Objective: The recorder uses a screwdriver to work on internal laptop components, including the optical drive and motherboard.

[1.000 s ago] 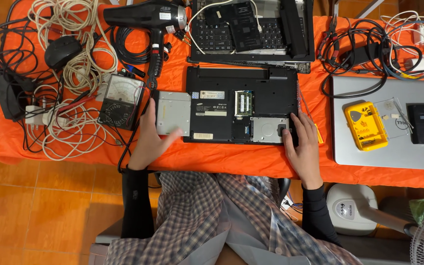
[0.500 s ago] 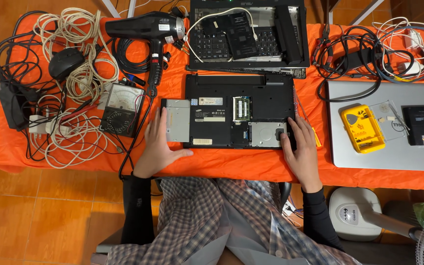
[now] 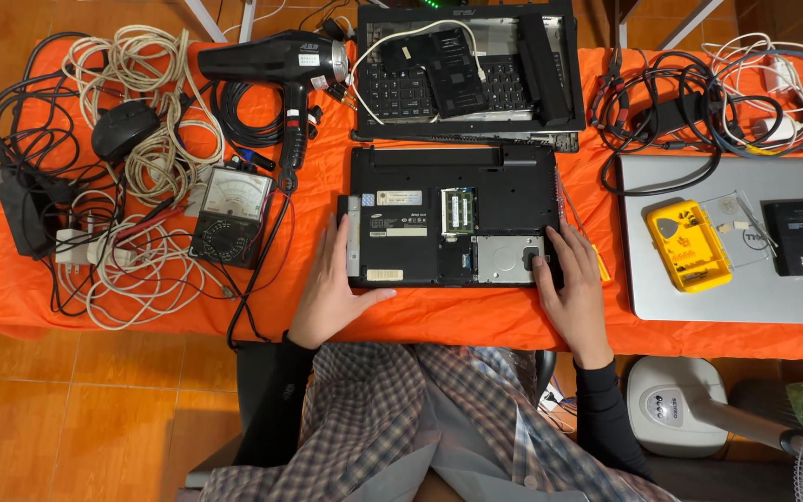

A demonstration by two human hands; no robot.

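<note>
Since half a second ago we have drawn our left hand [image 3: 332, 293] slightly back along the left edge of the upturned black laptop [image 3: 453, 214]; its fingers lie flat and spread against the silver side bay, the grip wide and holding nothing. Our right hand [image 3: 573, 293] has stayed at the laptop's near right corner, fingers resting on the base by the open drive bay, closed on nothing. The laptop lies bottom up in the middle of the orange tabletop [image 3: 457, 316], its near edge close to the tabletop's front rim. Room is tight: a multimeter [image 3: 231, 216] and tangled white cables [image 3: 141, 270] sit to the left, a dismantled laptop [image 3: 467, 70] just behind, a silver laptop [image 3: 736, 242] with a yellow case [image 3: 687, 246] to the right.
</note>
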